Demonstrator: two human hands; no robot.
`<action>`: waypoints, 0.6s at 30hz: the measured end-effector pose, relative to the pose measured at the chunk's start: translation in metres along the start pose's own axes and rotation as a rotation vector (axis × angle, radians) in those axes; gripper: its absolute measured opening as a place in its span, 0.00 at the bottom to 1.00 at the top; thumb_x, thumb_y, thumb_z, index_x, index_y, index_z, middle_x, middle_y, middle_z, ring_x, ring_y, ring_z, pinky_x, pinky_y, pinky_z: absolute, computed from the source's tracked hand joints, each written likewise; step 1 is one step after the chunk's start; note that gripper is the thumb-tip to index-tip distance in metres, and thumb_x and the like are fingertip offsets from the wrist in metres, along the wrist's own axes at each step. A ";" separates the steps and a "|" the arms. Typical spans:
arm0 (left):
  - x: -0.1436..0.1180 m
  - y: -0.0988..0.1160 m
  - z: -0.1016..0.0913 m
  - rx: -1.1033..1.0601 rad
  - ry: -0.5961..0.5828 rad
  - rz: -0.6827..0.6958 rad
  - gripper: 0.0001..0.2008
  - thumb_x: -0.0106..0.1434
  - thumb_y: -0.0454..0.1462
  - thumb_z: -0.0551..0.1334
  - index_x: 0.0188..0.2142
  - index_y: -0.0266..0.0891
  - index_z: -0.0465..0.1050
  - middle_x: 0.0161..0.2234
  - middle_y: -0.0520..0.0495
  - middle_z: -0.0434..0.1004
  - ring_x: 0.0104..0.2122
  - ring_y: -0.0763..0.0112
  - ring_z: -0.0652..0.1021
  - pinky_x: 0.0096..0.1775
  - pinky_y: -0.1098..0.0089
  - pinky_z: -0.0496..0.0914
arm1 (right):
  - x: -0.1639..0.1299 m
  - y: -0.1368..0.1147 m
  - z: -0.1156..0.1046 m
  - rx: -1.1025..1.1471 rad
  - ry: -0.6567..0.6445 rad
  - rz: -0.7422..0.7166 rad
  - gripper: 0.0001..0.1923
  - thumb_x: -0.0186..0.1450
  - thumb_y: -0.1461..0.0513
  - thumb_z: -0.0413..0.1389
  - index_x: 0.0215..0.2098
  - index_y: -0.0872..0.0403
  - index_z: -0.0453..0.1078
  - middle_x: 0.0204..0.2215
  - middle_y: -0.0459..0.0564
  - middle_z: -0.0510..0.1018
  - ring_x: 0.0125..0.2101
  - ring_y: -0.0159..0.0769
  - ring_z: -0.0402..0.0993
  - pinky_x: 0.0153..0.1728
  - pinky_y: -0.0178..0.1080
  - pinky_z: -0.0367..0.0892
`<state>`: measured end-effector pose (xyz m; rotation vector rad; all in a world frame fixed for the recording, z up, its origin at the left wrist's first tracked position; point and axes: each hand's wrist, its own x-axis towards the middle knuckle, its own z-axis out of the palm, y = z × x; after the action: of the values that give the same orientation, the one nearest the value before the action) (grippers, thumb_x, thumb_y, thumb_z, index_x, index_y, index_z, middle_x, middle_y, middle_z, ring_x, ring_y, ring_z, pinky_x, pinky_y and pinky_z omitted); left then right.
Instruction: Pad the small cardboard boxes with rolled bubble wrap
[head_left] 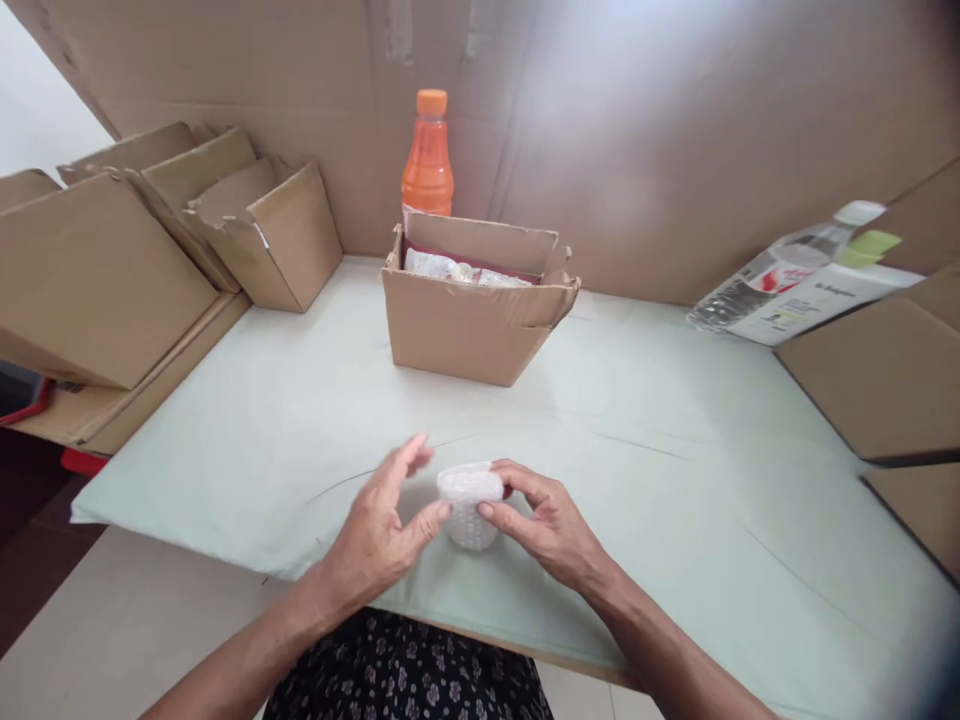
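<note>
A small bundle of bubble wrap [471, 512], whitish and see-through, stands near the front edge of the table. Whatever is inside it cannot be made out. My right hand [541, 515] pinches its right side between thumb and fingers. On the other side, my left hand [386, 520] has its fingers spread apart, slightly blurred, with the thumb tip close to the bundle's left side. Whether that thumb touches the wrap I cannot tell.
Behind the hands stands an open cardboard box [457, 328] with wrapped items inside; an orange bottle [428, 160] rises behind it. Cardboard boxes [292, 235] line the left. A clear bottle [795, 260] leans at the right beside more cardboard [885, 375]. Pale green cloth [300, 400] covers the table.
</note>
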<state>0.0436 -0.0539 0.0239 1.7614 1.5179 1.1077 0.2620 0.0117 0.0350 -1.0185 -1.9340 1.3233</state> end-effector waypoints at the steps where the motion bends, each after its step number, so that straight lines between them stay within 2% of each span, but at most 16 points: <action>1: 0.014 0.004 -0.006 0.117 0.079 0.116 0.28 0.69 0.39 0.62 0.66 0.43 0.59 0.54 0.38 0.76 0.52 0.58 0.78 0.51 0.57 0.76 | -0.002 0.003 -0.005 0.001 0.055 0.015 0.11 0.66 0.53 0.61 0.35 0.52 0.77 0.35 0.49 0.80 0.34 0.36 0.73 0.38 0.38 0.70; 3: 0.050 0.014 -0.019 0.324 0.233 0.343 0.24 0.69 0.36 0.61 0.63 0.42 0.63 0.56 0.38 0.74 0.57 0.57 0.75 0.57 0.54 0.71 | -0.007 0.009 -0.015 0.005 0.128 0.068 0.12 0.65 0.52 0.61 0.33 0.52 0.76 0.31 0.47 0.77 0.30 0.35 0.69 0.35 0.38 0.68; 5: 0.094 0.025 -0.029 0.471 0.328 0.501 0.22 0.68 0.32 0.59 0.61 0.40 0.66 0.58 0.38 0.73 0.62 0.55 0.70 0.62 0.51 0.66 | -0.014 0.015 -0.023 0.018 0.168 0.129 0.14 0.65 0.50 0.61 0.33 0.52 0.76 0.29 0.47 0.76 0.30 0.35 0.69 0.34 0.38 0.67; 8: 0.156 0.032 -0.035 0.595 0.360 0.535 0.22 0.64 0.30 0.59 0.57 0.38 0.69 0.56 0.40 0.74 0.66 0.51 0.65 0.65 0.47 0.59 | -0.023 0.022 -0.027 0.047 0.184 0.184 0.17 0.65 0.48 0.60 0.32 0.53 0.76 0.29 0.48 0.76 0.30 0.36 0.70 0.33 0.38 0.67; 11: 0.190 0.028 -0.034 0.631 0.325 0.498 0.13 0.61 0.29 0.57 0.44 0.38 0.75 0.41 0.45 0.80 0.53 0.55 0.76 0.64 0.45 0.58 | -0.031 0.028 -0.032 0.021 0.215 0.175 0.18 0.65 0.47 0.60 0.31 0.53 0.76 0.29 0.48 0.76 0.30 0.37 0.71 0.32 0.38 0.69; 14: 0.181 0.027 -0.034 0.642 0.284 0.570 0.09 0.63 0.29 0.56 0.35 0.40 0.74 0.32 0.50 0.79 0.40 0.62 0.79 0.63 0.47 0.61 | -0.040 0.030 -0.047 0.007 0.290 0.141 0.17 0.64 0.48 0.61 0.30 0.53 0.77 0.28 0.49 0.78 0.30 0.39 0.75 0.32 0.39 0.72; 16: 0.156 0.032 -0.036 0.645 0.267 0.622 0.10 0.64 0.28 0.55 0.35 0.41 0.73 0.32 0.51 0.79 0.38 0.64 0.79 0.63 0.47 0.61 | -0.049 0.028 -0.064 -0.010 0.402 0.110 0.15 0.61 0.49 0.64 0.31 0.52 0.78 0.30 0.51 0.80 0.32 0.42 0.78 0.33 0.41 0.75; 18: 0.122 0.041 -0.039 0.649 0.241 0.643 0.10 0.65 0.27 0.56 0.36 0.41 0.73 0.34 0.51 0.81 0.39 0.65 0.80 0.64 0.47 0.61 | -0.058 0.020 -0.083 -0.056 0.587 0.055 0.14 0.59 0.49 0.66 0.34 0.50 0.80 0.32 0.51 0.82 0.34 0.44 0.80 0.33 0.42 0.76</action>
<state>0.0331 0.0529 0.1052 2.7832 1.6092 1.2314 0.3652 0.0087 0.0426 -1.3183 -1.5065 0.8653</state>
